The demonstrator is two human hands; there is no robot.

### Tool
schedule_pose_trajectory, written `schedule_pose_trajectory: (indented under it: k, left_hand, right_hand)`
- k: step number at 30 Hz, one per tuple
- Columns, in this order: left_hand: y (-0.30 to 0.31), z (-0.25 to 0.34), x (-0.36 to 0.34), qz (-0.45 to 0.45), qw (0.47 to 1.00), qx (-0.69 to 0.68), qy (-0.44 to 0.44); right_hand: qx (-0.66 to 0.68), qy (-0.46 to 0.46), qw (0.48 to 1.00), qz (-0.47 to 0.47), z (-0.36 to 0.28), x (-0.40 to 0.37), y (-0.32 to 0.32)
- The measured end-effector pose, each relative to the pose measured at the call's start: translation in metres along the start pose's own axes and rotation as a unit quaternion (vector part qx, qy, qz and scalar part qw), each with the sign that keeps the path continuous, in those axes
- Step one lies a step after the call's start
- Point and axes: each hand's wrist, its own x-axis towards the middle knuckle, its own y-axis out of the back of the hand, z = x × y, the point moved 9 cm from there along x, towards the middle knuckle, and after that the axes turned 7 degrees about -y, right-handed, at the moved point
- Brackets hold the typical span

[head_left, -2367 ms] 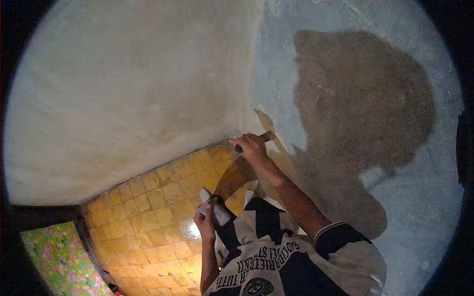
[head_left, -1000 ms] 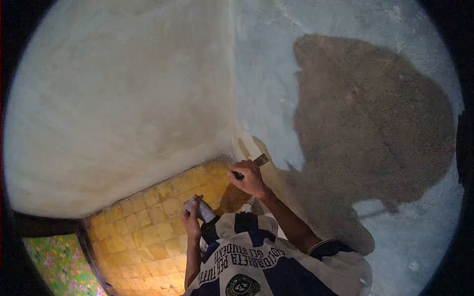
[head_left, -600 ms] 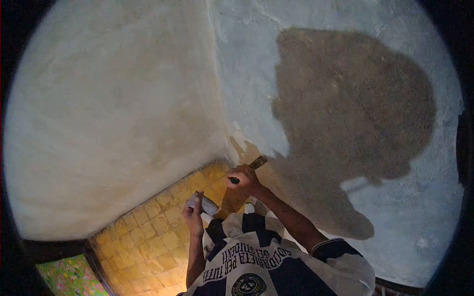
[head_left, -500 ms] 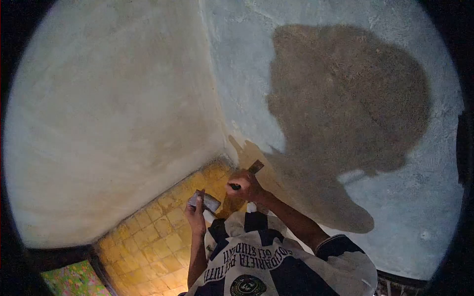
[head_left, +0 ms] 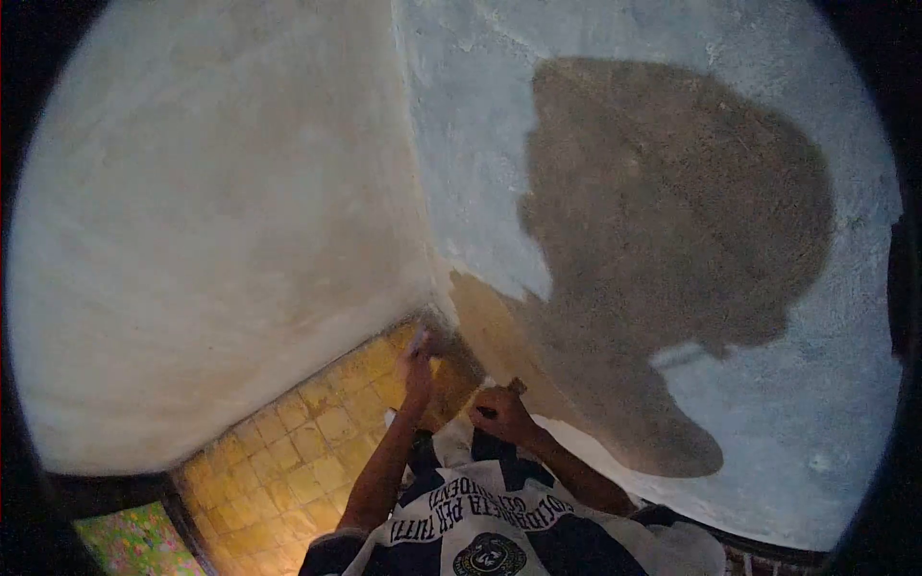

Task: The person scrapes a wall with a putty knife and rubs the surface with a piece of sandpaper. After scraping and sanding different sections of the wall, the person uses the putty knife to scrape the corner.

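Observation:
My left hand [head_left: 418, 372] is raised near the corner where the walls meet the floor. It is blurred, and its fingers are closed on a grey flat piece [head_left: 421, 340] whose outline is smeared. Lower and to the right, my right hand [head_left: 503, 415] is wrapped round a tool. The short dark end of this tool [head_left: 519, 386] sticks out above the knuckles, while the rest is hidden in the fist. The hands are apart, both in front of my striped shirt.
A pale wall [head_left: 230, 240] on the left meets a bluish wall [head_left: 471, 144] on the right, with a large head-shaped shadow on it. Yellow floor tiles [head_left: 307, 432] lie below. A flowered cloth [head_left: 139, 542] is at the lower left.
My left hand has moved up and to the right with the grey piece. My right hand has come down and slightly right, and less of its tool shows. The shadow has shifted slightly.

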Motion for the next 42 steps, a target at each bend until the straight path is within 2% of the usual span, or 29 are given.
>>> schedule_pose_trajectory:
  k: [1, 3, 5, 7, 8, 10, 11, 12, 13, 16, 19, 22, 25, 27, 28, 31, 32, 33, 34, 35, 36, 37, 40, 41, 42]
  left_hand:
    - [-0.019, -0.023, 0.019, -0.018, 0.998, -0.008, -0.068]
    - [-0.065, 0.016, 0.046, 0.035, 0.998, 0.044, 0.004]
    - [-0.114, 0.042, 0.081, -0.028, 0.999, 0.032, -0.033]
    - [-0.149, 0.013, 0.087, -0.042, 0.993, 0.078, -0.073]
    - [-0.168, 0.005, 0.088, -0.05, 0.989, 0.103, -0.095]
    - [-0.188, 0.012, 0.052, -0.034, 0.979, 0.184, -0.084]
    - [-0.191, 0.01, 0.029, -0.025, 0.97, 0.23, -0.075]
    - [-0.199, 0.015, 0.007, -0.054, 0.972, 0.222, -0.048]
    - [-0.203, 0.021, -0.016, -0.082, 0.974, 0.212, -0.023]
    - [-0.194, 0.014, -0.045, -0.112, 0.981, 0.146, -0.06]
    - [-0.176, 0.024, -0.029, -0.095, 0.993, 0.058, 0.047]
    - [-0.157, 0.05, -0.018, -0.147, 0.953, 0.194, -0.181]
    - [-0.115, -0.023, -0.037, -0.05, 0.882, 0.363, -0.296]
    - [-0.097, -0.045, -0.035, -0.112, 0.925, 0.354, -0.082]
    - [-0.086, -0.06, -0.043, -0.142, 0.929, 0.341, 0.03]
    - [-0.036, -0.128, -0.031, -0.061, 0.971, 0.178, -0.15]
    - [-0.001, -0.164, -0.022, 0.044, 0.996, 0.063, -0.052]
    - [0.029, -0.197, -0.019, 0.146, 0.987, -0.053, 0.045]
    - [0.048, -0.223, -0.026, 0.242, 0.945, -0.169, 0.139]
    - [0.069, -0.212, -0.033, 0.277, 0.951, -0.021, 0.137]
    - [0.085, -0.201, -0.041, 0.305, 0.935, 0.127, 0.13]
    - [0.095, -0.185, -0.046, 0.327, 0.897, 0.272, 0.121]
    - [0.088, -0.137, -0.051, 0.281, 0.943, -0.003, 0.178]
    - [0.096, -0.133, -0.054, 0.267, 0.947, 0.029, 0.178]
    - [0.108, -0.137, -0.06, 0.252, 0.949, 0.064, 0.178]
  right_hand:
    - [-0.012, -0.033, 0.999, -0.001, 0.01, -0.013, 0.002]
    - [-0.02, -0.052, 0.998, 0.02, 0.02, -0.04, 0.01]
    - [-0.039, -0.09, 0.995, 0.016, 0.033, -0.049, 0.028]
    - [-0.067, -0.151, 0.986, -0.013, 0.032, -0.057, 0.045]
    - [-0.054, -0.156, 0.986, 0.016, 0.041, -0.061, 0.051]
    - [-0.026, -0.171, 0.982, 0.075, 0.049, -0.083, 0.057]
    - [-0.012, -0.173, 0.983, 0.069, 0.05, -0.08, 0.06]
    - [0.003, -0.173, 0.983, 0.064, 0.043, -0.076, 0.064]
    - [0.017, -0.172, 0.983, 0.061, 0.036, -0.074, 0.068]
    - [-0.042, -0.124, 0.991, 0.041, 0.029, -0.074, 0.066]
    - [-0.101, -0.007, 0.994, 0.05, 0.003, -0.068, 0.065]
    - [-0.104, 0.03, 0.994, -0.007, -0.035, -0.04, 0.058]
    - [-0.122, 0.195, 0.973, -0.006, -0.076, -0.008, 0.038]
    - [-0.093, 0.256, 0.962, 0.012, -0.079, 0.021, 0.025]
    - [-0.077, 0.285, 0.955, 0.021, -0.073, 0.034, 0.021]
    - [-0.181, 0.236, 0.954, 0.015, -0.018, 0.08, 0.007]
    - [-0.194, 0.238, 0.952, -0.006, -0.018, 0.081, -0.002]
    - [-0.206, 0.239, 0.949, -0.024, -0.019, 0.082, -0.015]
    - [-0.219, 0.241, 0.945, -0.043, -0.021, 0.082, -0.023]
    - [-0.2, 0.275, 0.94, -0.019, -0.036, 0.076, -0.019]
    - [-0.181, 0.309, 0.934, 0.005, -0.046, 0.07, -0.013]
    - [-0.162, 0.343, 0.925, 0.029, -0.056, 0.067, -0.004]
    - [-0.249, 0.242, 0.929, 0.13, -0.012, 0.105, 0.021]
    - [-0.198, 0.29, 0.93, 0.113, -0.024, 0.105, 0.018]
    - [-0.214, 0.31, 0.921, 0.098, -0.041, 0.097, 0.01]
